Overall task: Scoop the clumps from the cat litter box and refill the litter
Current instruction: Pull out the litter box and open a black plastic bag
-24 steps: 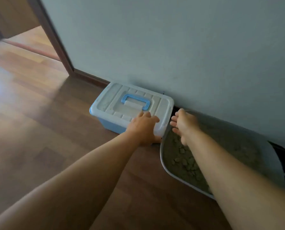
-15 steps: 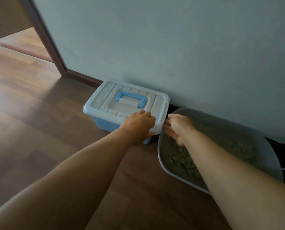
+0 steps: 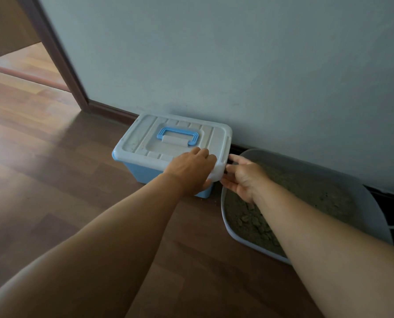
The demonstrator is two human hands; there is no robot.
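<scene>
A blue box (image 3: pixel 143 172) with a white lid (image 3: pixel 145 143) sits on the floor (image 3: pixel 53 180) by the wall (image 3: pixel 260 65). The litter box (image 3: pixel 372 210), full of grey litter (image 3: pixel 317 193), is just beside it at 4 o'clock. The left hand (image 3: pixel 191 173) grips the lid's near corner, thumb under the edge. The right hand (image 3: pixel 244 177) touches the lid's side with straight fingers.

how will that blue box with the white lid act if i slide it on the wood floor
The blue box looks like hard plastic, so likely stiff and apt to slide easily on the smooth wood floor. Its low, wide shape probably won't tip. Weight is unclear: the white lid hides the contents.
</scene>
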